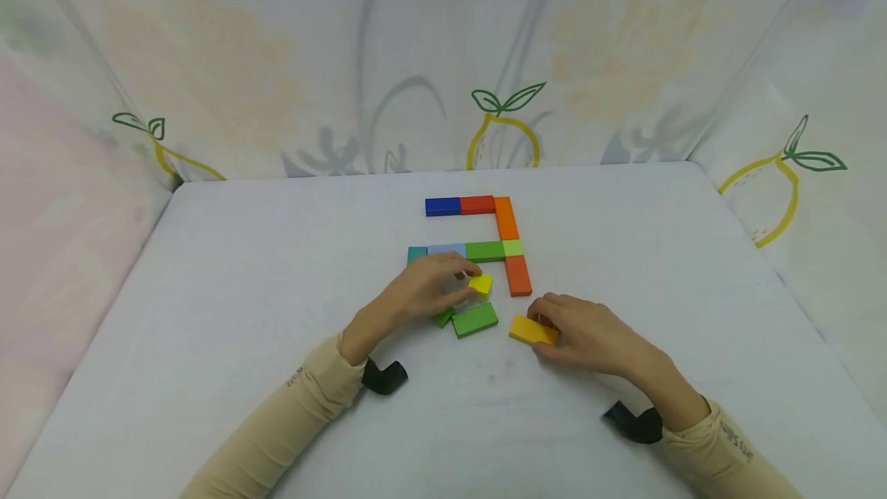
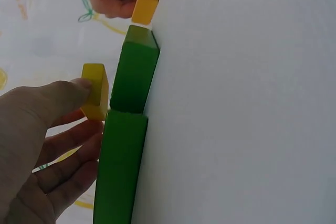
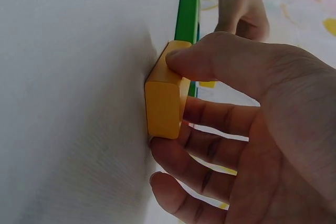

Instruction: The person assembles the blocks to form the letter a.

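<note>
My left hand (image 1: 431,283) pinches a small yellow block (image 1: 481,284) between thumb and fingers, just behind two loose green blocks. One green block (image 1: 475,320) lies slanted near the hand; the other green block (image 1: 443,318) is partly covered by it. Farther right, my right hand (image 1: 589,332) holds an orange-yellow rectangular block (image 1: 533,330) by thumb and fingers. In the right wrist view the thumb presses on one long side of this orange-yellow block (image 3: 164,106). The left wrist view shows the thumb on the yellow block (image 2: 94,92), beside the green ones.
Behind the hands lies a row of blocks: teal (image 1: 416,254), light blue (image 1: 446,249), green (image 1: 485,251) and lime (image 1: 513,247). An orange block (image 1: 507,218) and a red-orange block (image 1: 518,276) adjoin the lime one. Farther back are blue (image 1: 443,207) and red (image 1: 477,205) blocks.
</note>
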Tool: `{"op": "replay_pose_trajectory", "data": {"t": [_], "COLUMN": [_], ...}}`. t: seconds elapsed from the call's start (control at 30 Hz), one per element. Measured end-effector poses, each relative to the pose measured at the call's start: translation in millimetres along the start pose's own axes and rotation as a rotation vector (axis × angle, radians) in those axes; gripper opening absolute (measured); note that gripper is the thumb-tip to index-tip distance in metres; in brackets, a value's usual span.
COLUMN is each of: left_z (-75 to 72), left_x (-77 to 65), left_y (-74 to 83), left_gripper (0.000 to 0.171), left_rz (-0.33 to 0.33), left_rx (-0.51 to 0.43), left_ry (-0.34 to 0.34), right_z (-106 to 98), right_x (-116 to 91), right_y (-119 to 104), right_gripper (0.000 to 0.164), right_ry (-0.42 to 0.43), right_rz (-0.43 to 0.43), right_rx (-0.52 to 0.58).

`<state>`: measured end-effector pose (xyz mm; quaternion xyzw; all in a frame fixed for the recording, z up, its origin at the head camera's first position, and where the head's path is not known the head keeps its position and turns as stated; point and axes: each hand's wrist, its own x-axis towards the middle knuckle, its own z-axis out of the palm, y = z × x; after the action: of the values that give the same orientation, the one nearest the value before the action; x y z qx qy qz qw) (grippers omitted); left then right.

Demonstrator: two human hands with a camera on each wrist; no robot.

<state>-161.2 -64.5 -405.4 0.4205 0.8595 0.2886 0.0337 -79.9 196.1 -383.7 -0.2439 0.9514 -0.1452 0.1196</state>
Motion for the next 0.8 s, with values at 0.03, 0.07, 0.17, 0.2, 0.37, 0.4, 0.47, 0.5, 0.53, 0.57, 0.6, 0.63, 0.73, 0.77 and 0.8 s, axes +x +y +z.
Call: {"op": "replay_pose_trajectory", "data": {"t": [0.03,0.07,0.17,0.2,0.37,0.4,0.47,0.5,0.53,0.57,0.6,0.63,0.73,0.77,0.8], "left_z": [1.4,2.5,6.6,7.9,12.7,13.3,13.7,13.6,13.6,13.6,13.6,13.6,13.9,14.0,14.0], "left_x": [0.2,0.3,0.3,0.4,-0.2,-0.2,-0.6,-0.8,-0.9,-1.0,-1.1,-1.2,-1.2,-1.1,-1.1], "left_y": [1.3,2.7,6.6,7.8,13.3,14.1,15.8,16.5,17.2,17.9,18.5,19.3,21.5,22.3,23.1], "left_gripper": [0.028,0.027,0.027,0.026,0.026,0.026,0.026,0.026,0.026,0.026,0.026,0.026,0.026,0.026,0.026], "left_rz": [0.004,0.009,0.019,0.023,0.025,0.025,0.017,0.013,0.01,0.009,0.01,0.011,0.018,0.018,0.019], "left_rx": [-0.002,-0.004,-0.002,-0.001,-0.005,-0.006,-0.008,-0.01,-0.01,-0.009,-0.01,-0.009,-0.01,-0.008,-0.007], "left_ry": [-0.002,-0.004,-0.008,-0.009,-0.027,-0.029,-0.029,-0.028,-0.029,-0.029,-0.03,-0.031,-0.029,-0.026,-0.022], "right_z": [-0.5,-1.0,-2.0,-2.2,-2.3,-2.3,-2.5,-2.7,-3.0,-3.3,-3.6,-3.9,-4.6,-5.0,-5.4], "right_x": [0.2,0.3,0.3,0.2,-1.0,-1.3,-1.6,-1.8,-2.0,-2.1,-2.2,-2.4,-2.6,-2.6,-2.6], "right_y": [0.5,1.1,3.2,3.9,7.0,7.7,8.8,9.3,9.7,10.2,10.5,10.8,11.5,11.7,11.8], "right_gripper": [0.03,0.03,0.029,0.029,0.027,0.027,0.026,0.026,0.026,0.025,0.025,0.025,0.026,0.026,0.026], "right_ry": [-0.005,-0.008,-0.017,-0.02,-0.03,-0.031,-0.034,-0.036,-0.039,-0.042,-0.046,-0.049,-0.06,-0.063,-0.065], "right_rz": [0.001,0.002,0.003,0.002,-0.012,-0.016,-0.024,-0.026,-0.028,-0.03,-0.03,-0.031,-0.031,-0.031,-0.029], "right_rx": [0.002,0.006,0.016,0.018,0.029,0.032,0.042,0.047,0.053,0.058,0.062,0.066,0.07,0.071,0.07]}}
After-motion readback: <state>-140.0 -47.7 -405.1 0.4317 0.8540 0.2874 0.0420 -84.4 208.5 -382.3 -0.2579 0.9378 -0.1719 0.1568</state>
